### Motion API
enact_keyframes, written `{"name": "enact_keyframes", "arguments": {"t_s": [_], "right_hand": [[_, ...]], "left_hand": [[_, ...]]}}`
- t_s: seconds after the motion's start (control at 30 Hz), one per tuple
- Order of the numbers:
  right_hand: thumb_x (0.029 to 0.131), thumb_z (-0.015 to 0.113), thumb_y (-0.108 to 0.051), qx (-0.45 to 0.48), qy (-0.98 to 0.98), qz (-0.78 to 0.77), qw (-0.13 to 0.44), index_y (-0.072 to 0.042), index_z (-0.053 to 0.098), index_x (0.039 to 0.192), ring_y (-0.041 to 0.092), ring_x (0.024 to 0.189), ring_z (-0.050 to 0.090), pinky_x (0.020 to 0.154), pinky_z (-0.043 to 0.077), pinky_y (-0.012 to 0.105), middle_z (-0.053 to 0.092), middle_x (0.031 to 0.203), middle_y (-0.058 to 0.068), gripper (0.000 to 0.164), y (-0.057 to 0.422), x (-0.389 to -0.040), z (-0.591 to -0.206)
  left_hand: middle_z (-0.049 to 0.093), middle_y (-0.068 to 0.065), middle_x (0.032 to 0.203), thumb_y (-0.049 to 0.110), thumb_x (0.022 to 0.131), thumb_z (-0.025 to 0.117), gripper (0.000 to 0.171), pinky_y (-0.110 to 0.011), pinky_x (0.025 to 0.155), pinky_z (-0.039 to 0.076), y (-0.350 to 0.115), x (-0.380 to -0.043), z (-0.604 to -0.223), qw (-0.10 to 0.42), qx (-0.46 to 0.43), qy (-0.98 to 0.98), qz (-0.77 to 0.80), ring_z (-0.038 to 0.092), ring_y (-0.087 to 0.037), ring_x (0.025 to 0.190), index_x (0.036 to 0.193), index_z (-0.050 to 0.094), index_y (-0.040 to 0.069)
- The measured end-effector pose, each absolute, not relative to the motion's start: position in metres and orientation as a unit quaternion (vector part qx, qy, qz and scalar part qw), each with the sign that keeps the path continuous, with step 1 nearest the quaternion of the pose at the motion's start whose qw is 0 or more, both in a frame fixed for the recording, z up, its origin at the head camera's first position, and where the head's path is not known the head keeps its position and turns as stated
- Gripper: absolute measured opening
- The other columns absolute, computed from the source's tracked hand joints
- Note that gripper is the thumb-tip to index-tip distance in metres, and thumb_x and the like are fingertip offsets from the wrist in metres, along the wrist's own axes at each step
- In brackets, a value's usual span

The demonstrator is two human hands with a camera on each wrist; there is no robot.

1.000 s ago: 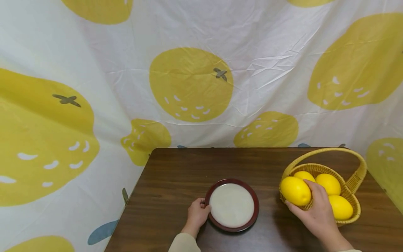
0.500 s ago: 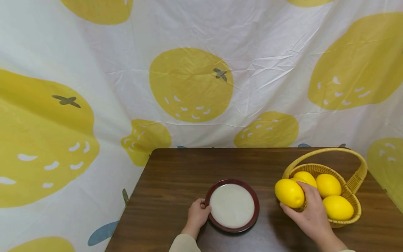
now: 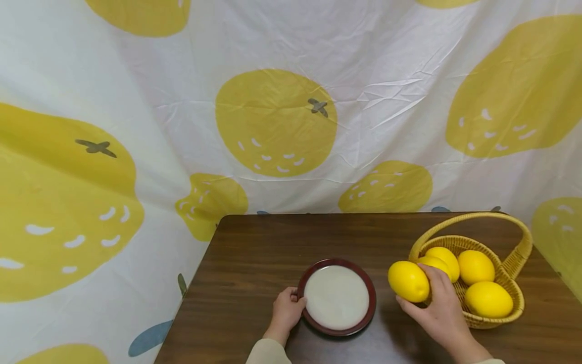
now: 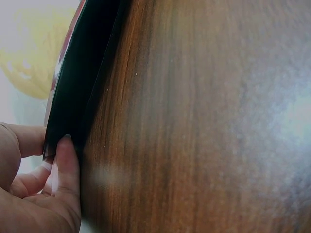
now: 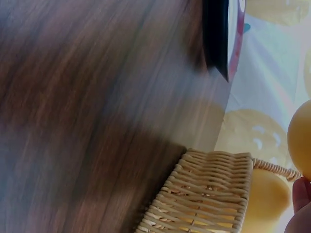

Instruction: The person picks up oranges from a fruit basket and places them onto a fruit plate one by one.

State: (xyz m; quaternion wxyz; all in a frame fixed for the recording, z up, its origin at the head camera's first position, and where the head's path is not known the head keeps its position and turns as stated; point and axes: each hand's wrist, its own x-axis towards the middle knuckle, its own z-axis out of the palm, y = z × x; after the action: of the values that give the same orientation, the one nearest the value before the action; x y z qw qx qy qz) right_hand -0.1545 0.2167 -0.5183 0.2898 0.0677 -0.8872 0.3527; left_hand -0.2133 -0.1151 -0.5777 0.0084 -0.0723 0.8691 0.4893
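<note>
In the head view my right hand [image 3: 438, 308] pinches a yellow lemon [image 3: 408, 281] between thumb and fingers, raised at the left rim of a wicker basket [image 3: 518, 303]. Several more lemons [image 3: 476, 267] lie inside that basket. My left hand [image 3: 287, 311] grips the left edge of a round plate [image 3: 336, 297] with a pale centre and dark red rim. The left wrist view has the thumb and fingers on either side of the plate's dark underside [image 4: 80, 82]. At the right edge of the right wrist view, the held lemon [image 5: 301, 141] is partly cut off.
The dark wooden table [image 3: 254, 253] carries the plate at its middle and the basket at its right. An arched handle [image 3: 473, 216] rises over the basket. Behind the table hangs a white cloth [image 3: 291, 45] printed with large yellow fruits.
My right hand has carried the lemon a short way left, from over the basket to beyond its left rim. More of the other lemons shows. The left hand stays at the plate.
</note>
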Motion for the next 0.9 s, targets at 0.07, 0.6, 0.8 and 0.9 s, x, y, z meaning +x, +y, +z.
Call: {"name": "enact_keyframes", "arguments": {"t_s": [0.07,0.6,0.8,0.9], "right_hand": [[0.06,0.095,-0.015,0.07,-0.888,0.351,0.29,-0.001,0.053,0.133,0.031,0.111,0.052,0.087,0.038,0.043,0.056,0.126,0.019,0.085,0.215,-0.154,-0.519],[0.059,0.095,-0.017,0.078,-0.89,0.345,0.288,-0.001,0.054,0.13,0.029,0.109,0.053,0.087,0.037,0.031,0.057,0.124,0.018,0.084,0.204,-0.152,-0.533],[0.059,0.096,-0.016,0.086,-0.889,0.342,0.291,-0.001,0.054,0.131,0.027,0.108,0.053,0.088,0.036,0.029,0.057,0.124,0.018,0.085,0.202,-0.152,-0.536],[0.06,0.096,-0.016,0.087,-0.891,0.341,0.287,0.0,0.054,0.131,0.027,0.108,0.054,0.087,0.038,0.032,0.057,0.124,0.018,0.084,0.201,-0.152,-0.538]], "left_hand": [[0.069,-0.008,0.084,0.01,0.088,0.072,0.025,-0.036,0.069,0.053,-0.115,-0.213,-0.578,0.009,-0.073,0.869,0.49,0.064,-0.018,0.077,0.11,0.067,-0.003],[0.068,-0.009,0.086,0.011,0.088,0.072,0.025,-0.038,0.072,0.052,-0.114,-0.212,-0.575,0.02,-0.086,0.87,0.485,0.063,-0.02,0.079,0.11,0.068,-0.002],[0.068,-0.009,0.085,0.011,0.088,0.072,0.026,-0.039,0.073,0.052,-0.114,-0.212,-0.576,0.019,-0.088,0.872,0.482,0.063,-0.02,0.08,0.11,0.068,-0.002],[0.068,-0.009,0.085,0.011,0.088,0.072,0.026,-0.039,0.073,0.053,-0.114,-0.212,-0.576,0.015,-0.086,0.872,0.481,0.063,-0.02,0.079,0.11,0.068,-0.002]]}}
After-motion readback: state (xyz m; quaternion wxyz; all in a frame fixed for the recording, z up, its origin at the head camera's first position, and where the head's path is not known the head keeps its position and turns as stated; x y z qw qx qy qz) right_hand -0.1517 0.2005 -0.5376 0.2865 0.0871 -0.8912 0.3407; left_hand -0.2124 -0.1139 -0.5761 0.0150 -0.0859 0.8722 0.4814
